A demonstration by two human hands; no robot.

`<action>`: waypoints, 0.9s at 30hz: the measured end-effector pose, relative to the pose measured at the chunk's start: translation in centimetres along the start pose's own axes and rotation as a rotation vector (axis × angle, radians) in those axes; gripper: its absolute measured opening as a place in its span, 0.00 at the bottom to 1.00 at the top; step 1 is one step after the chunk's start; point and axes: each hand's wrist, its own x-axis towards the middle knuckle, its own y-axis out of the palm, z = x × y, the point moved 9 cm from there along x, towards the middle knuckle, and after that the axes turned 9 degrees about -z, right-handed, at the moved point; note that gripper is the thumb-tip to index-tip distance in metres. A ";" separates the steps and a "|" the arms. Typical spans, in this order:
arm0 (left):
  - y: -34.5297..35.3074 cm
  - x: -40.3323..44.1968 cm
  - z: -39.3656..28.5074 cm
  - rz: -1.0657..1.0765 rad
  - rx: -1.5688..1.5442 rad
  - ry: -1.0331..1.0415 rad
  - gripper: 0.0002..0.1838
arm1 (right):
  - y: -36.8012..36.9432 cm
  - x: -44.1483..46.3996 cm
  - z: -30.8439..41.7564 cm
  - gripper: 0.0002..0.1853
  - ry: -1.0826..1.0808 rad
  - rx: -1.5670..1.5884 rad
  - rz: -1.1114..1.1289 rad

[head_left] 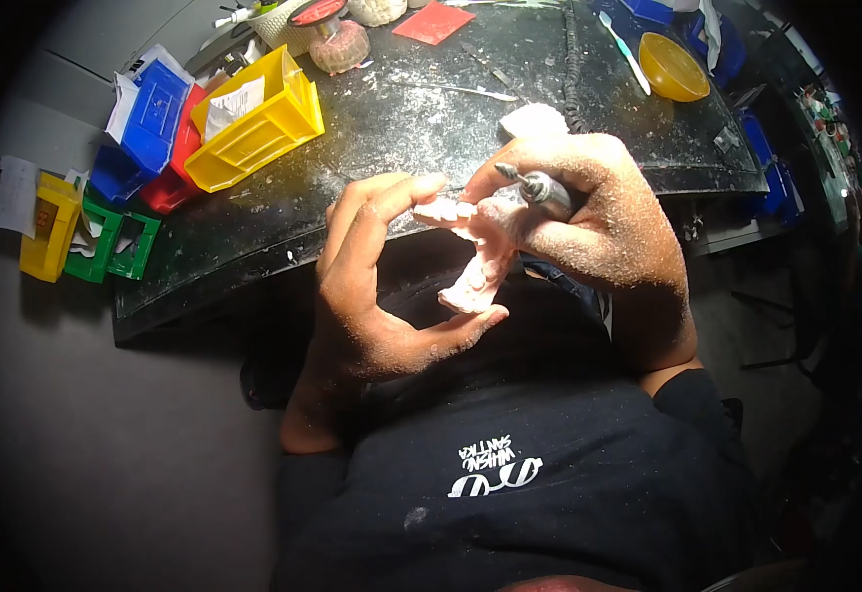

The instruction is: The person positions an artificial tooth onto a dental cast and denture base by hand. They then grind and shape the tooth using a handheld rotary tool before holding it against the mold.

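Note:
A pale pink, U-shaped denture (488, 264) with light teeth is held up in front of the bench's front edge. My left hand (362, 286) grips it from the left, fingers at its upper end and thumb under its lower end. In my right hand (613, 217) is a grey metal rotary handpiece (549, 195), its narrow tip pointing up and left. The right fingers are close against the denture's upper right side; whether the tip touches it I cannot tell. Pale dust covers both hands.
On the dusty dark bench (372, 128) lie a white lump (535, 120), a thin knife (470, 92), a red square (433, 22), a toothbrush (625, 54) and an amber bowl (674, 67). A yellow bin (258, 123) and blue bin (155, 118) stand left. A coiled cord (572, 64) runs behind.

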 end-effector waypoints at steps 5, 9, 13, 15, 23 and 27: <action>0.0 0.0 -0.2 0.003 0.086 0.002 0.45 | 0.5 -0.1 0.7 0.07 -0.108 -0.120 0.044; -0.1 -0.1 -0.3 -0.011 0.095 0.027 0.44 | 0.5 0.0 1.2 0.07 -0.159 -0.222 0.035; -0.1 -0.1 -0.2 -0.023 0.076 0.022 0.44 | 0.4 -0.2 0.9 0.07 -0.092 -0.209 0.020; 0.0 -0.1 -0.2 -0.028 0.073 0.013 0.44 | 0.4 -0.1 1.4 0.07 -0.134 -0.161 0.013; -0.1 -0.1 -0.1 -0.024 0.087 0.012 0.44 | 0.5 0.0 0.8 0.06 -0.098 -0.136 0.012; 0.0 -0.1 0.0 -0.012 0.100 0.017 0.44 | 0.4 0.2 0.3 0.09 -0.106 -0.108 -0.016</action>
